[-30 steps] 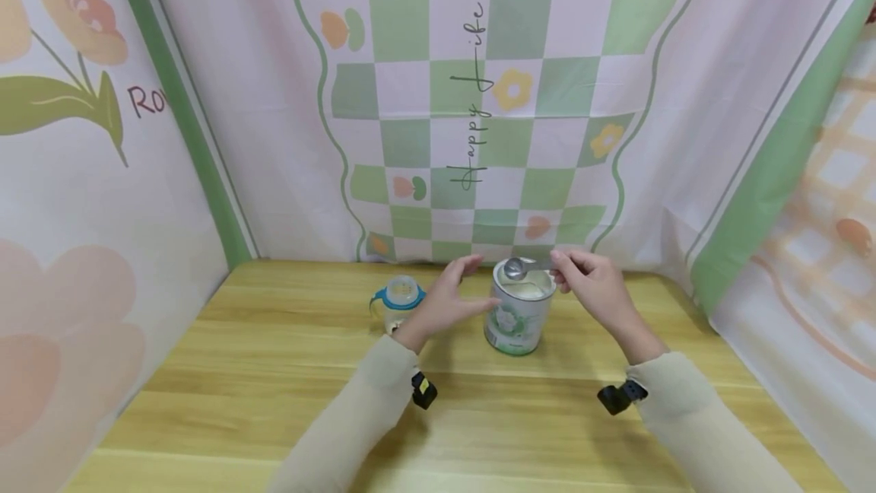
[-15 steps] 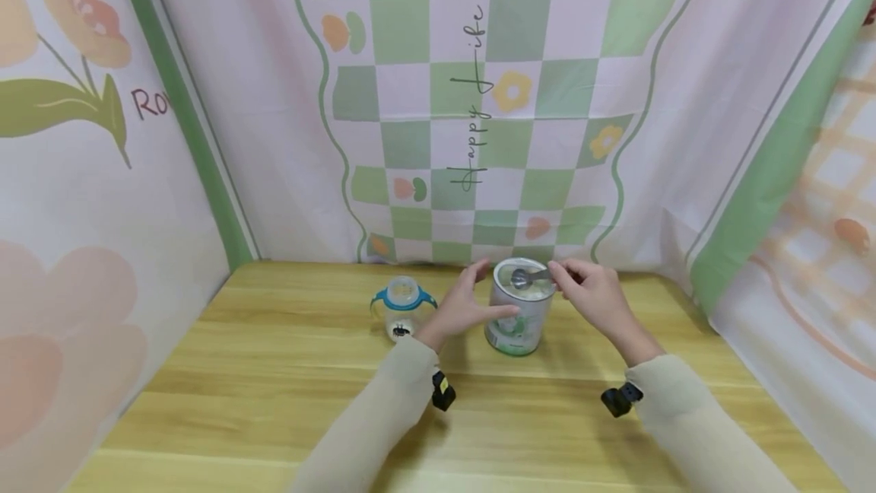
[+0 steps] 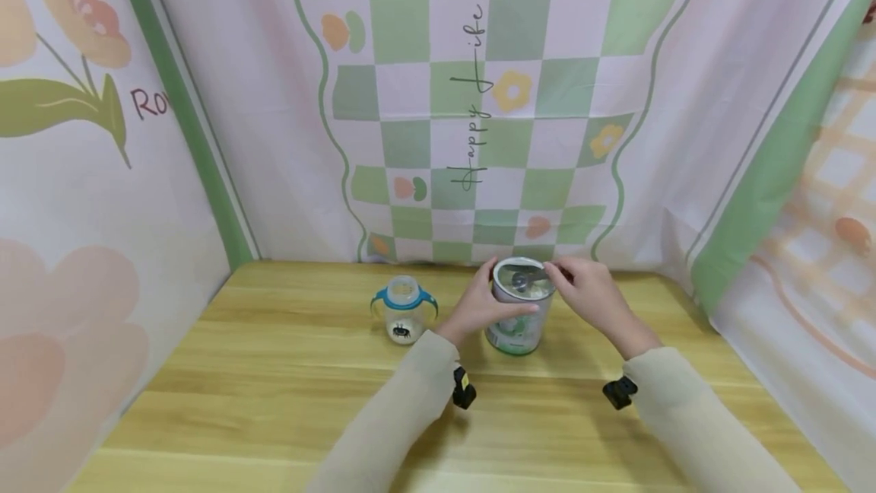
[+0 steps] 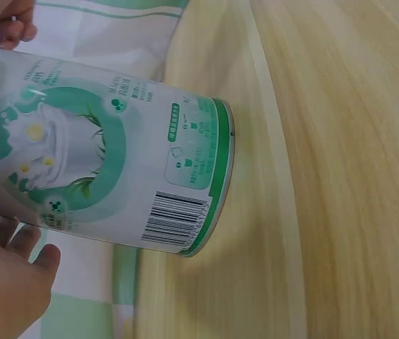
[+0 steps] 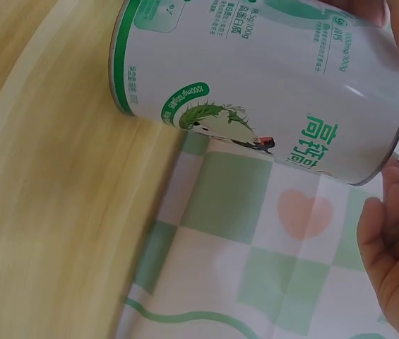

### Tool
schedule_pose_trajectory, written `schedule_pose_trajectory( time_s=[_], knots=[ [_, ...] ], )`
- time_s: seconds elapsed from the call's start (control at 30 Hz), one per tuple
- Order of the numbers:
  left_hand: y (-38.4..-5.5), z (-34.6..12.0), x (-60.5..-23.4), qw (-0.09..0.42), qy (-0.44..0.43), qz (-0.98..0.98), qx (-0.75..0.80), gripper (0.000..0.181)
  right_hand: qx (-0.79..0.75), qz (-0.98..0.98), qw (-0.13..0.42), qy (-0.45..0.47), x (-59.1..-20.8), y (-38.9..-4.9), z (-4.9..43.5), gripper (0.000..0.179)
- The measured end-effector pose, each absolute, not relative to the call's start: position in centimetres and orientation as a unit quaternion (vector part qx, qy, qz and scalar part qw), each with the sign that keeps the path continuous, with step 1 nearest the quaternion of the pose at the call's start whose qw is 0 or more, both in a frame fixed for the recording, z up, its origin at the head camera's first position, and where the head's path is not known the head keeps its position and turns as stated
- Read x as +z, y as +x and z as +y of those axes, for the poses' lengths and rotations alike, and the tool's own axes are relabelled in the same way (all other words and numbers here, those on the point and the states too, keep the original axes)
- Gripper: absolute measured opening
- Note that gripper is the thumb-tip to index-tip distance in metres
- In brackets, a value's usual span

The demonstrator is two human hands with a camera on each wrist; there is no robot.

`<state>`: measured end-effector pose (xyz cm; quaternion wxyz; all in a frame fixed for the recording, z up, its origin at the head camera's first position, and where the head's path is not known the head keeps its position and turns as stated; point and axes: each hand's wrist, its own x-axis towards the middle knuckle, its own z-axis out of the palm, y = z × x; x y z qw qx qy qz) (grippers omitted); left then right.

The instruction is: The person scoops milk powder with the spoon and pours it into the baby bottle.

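Observation:
An opened milk powder can [image 3: 515,339], white with green print, stands upright on the wooden table. My left hand [image 3: 475,310] holds its upper side, the thumb across the front and the fingers round the left. Above the rim at the right, my right hand [image 3: 590,291] pinches the handle of a metal scoop [image 3: 522,281]. The scoop's bowl is inside the can mouth, over the pale powder. In the right wrist view, the right hand [image 5: 397,261] is beside the can's rim, with only a bit of handle showing.
Left of the can stands a clear sippy cup [image 3: 404,309] with a blue collar, two blue handles and some white powder at the bottom. A checkered curtain [image 3: 472,135] hangs right behind the table [image 3: 274,371].
My left hand has moved right, from beside the can to round it, uncovering the sippy cup. The right hand has lowered the scoop from the rim down into the can.

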<state>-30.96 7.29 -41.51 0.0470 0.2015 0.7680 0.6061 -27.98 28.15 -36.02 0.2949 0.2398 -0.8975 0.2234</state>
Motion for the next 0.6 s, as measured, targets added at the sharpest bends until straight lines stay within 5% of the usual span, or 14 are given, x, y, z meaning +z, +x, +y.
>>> schedule_pose_trajectory(
  time_s=[0.6],
  knots=[
    [-31.1,8.4,-42.0,0.034,0.233,0.730,0.641,0.101,0.134,-0.925,0.265,0.238,-35.2,-28.2,27.0,0.040]
  ],
)
